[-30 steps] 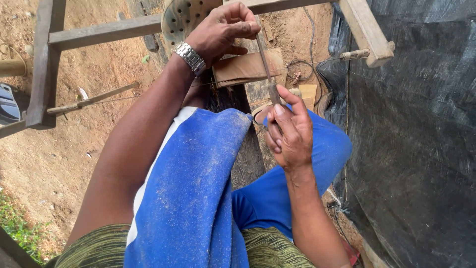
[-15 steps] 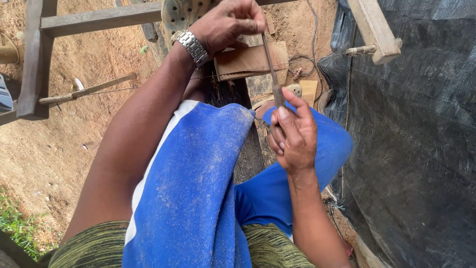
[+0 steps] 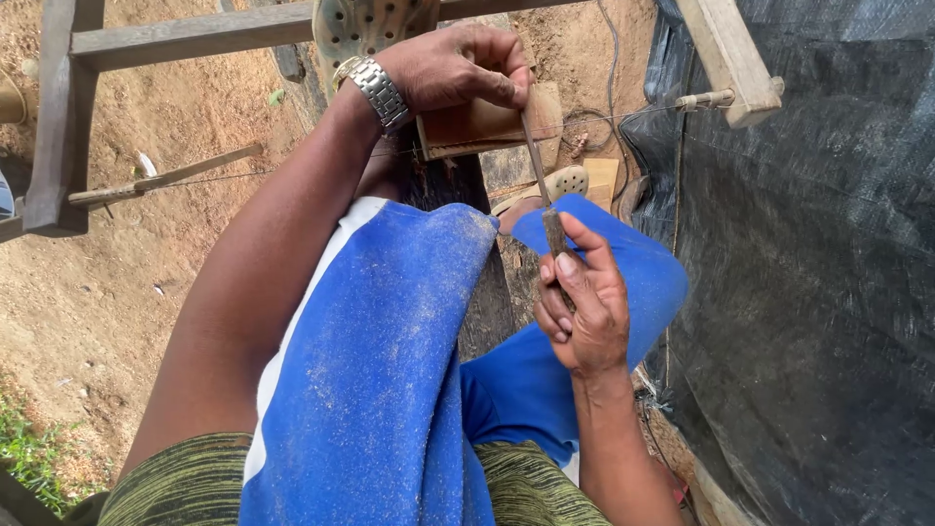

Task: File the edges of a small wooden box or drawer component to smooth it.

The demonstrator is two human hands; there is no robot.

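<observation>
My left hand (image 3: pixel 458 68), with a metal wristwatch (image 3: pixel 373 91) on its wrist, grips a flat wooden block (image 3: pixel 487 122) and pinches the far end of a thin metal file (image 3: pixel 539 170). My right hand (image 3: pixel 582 304) is closed around the file's handle, just above my right knee. The file slants from the block down toward me. My knees, in dusty blue shorts (image 3: pixel 390 351), fill the middle of the view.
A wooden frame (image 3: pixel 185 37) with a taut string (image 3: pixel 633 109) crosses the top. Black plastic sheeting (image 3: pixel 818 263) covers the right side. Bare dirt ground (image 3: pixel 107 282) lies at the left, with a stick (image 3: pixel 166 177) and a perforated sandal (image 3: pixel 365 24).
Both hands and the file have shifted slightly right and down in view; my left hand moved further over the wooden block. Grips are unchanged.
</observation>
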